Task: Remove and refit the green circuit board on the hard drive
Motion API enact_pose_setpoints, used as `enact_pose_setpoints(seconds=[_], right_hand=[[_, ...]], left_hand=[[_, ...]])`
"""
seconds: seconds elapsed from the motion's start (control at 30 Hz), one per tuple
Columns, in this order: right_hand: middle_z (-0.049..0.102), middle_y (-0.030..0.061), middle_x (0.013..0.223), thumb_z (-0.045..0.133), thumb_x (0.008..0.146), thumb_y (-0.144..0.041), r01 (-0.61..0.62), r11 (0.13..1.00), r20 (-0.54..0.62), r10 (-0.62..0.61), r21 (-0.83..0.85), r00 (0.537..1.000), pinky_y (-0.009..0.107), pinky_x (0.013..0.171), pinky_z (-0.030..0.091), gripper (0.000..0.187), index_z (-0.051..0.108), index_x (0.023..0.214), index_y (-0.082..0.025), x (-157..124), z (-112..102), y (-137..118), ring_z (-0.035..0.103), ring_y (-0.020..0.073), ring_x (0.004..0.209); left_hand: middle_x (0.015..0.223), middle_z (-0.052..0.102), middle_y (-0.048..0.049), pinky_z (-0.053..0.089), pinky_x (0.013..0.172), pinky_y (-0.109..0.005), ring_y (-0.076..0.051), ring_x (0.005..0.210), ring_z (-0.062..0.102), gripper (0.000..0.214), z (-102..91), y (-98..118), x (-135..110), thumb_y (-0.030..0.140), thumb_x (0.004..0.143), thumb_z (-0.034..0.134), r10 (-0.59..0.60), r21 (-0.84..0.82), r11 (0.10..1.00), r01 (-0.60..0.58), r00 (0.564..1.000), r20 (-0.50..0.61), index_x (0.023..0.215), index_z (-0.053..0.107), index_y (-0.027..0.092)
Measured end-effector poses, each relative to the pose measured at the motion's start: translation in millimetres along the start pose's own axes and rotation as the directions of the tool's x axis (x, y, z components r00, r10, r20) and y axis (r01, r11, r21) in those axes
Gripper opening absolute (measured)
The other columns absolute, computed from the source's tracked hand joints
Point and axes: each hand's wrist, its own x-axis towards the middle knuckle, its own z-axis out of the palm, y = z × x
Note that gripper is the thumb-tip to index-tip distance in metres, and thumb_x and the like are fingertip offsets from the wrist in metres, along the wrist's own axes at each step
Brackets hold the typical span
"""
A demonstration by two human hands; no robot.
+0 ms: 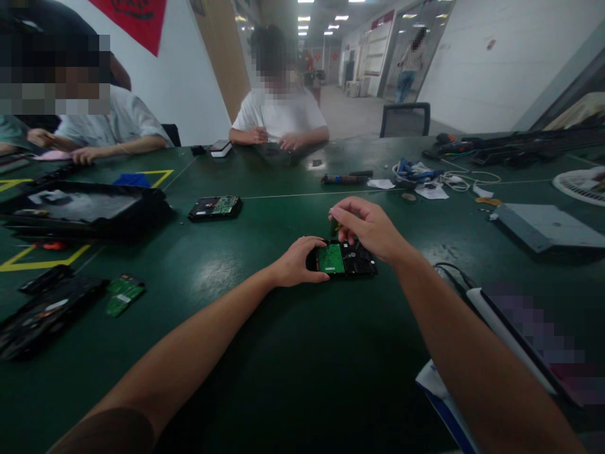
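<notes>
A black hard drive (pixel 347 260) with a green circuit board (pixel 329 258) on top lies on the dark green table (pixel 302 353) in front of me. My left hand (pixel 297 260) grips its left end, fingers curled round the edge. Above the drive's far side, my right hand (pixel 366 227) is pinched shut on a small tool with a yellowish handle, its tip pointing down at the drive.
A second hard drive (pixel 215 207) lies further left. Black trays (pixel 80 208), loose green boards (pixel 123 294) and drive parts sit at the left. Cables and tools (pixel 420 173), a grey box (pixel 548 227) and a tablet (pixel 515 340) are on the right. Two people sit across the table.
</notes>
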Motion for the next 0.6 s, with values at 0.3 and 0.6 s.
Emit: enact_pose_setpoints(seconds=[0.3,0.6], right_hand=[[0.072,0.0044,0.101,0.06,0.101,-0.047,-0.062,0.993,0.022,0.06,0.104,0.998,0.025,0.052,0.051,0.026,0.067,0.107,-0.023,1.1,2.6,-1.7,0.065,0.0106,0.063],[0.067,0.0011,0.083,0.067,0.096,-0.055,-0.019,1.0,0.026,0.02,-0.019,0.999,0.025,0.05,0.048,0.033,0.069,0.101,-0.023,-2.2,1.0,-2.7,0.062,0.0113,0.062]], left_hand=[[0.149,0.055,-0.0151,0.039,0.12,-0.057,-0.036,0.139,0.05,0.08,-1.0,1.5,-0.1,0.049,0.072,0.089,0.003,-0.008,1.0,-0.003,1.0,0.0,0.141,0.057,0.022],[0.149,0.056,-0.0155,0.041,0.118,-0.057,-0.036,0.139,0.051,0.079,-2.9,6.0,-0.3,0.048,0.072,0.088,-0.022,-0.016,1.0,0.022,1.0,0.008,0.14,0.057,0.022]])
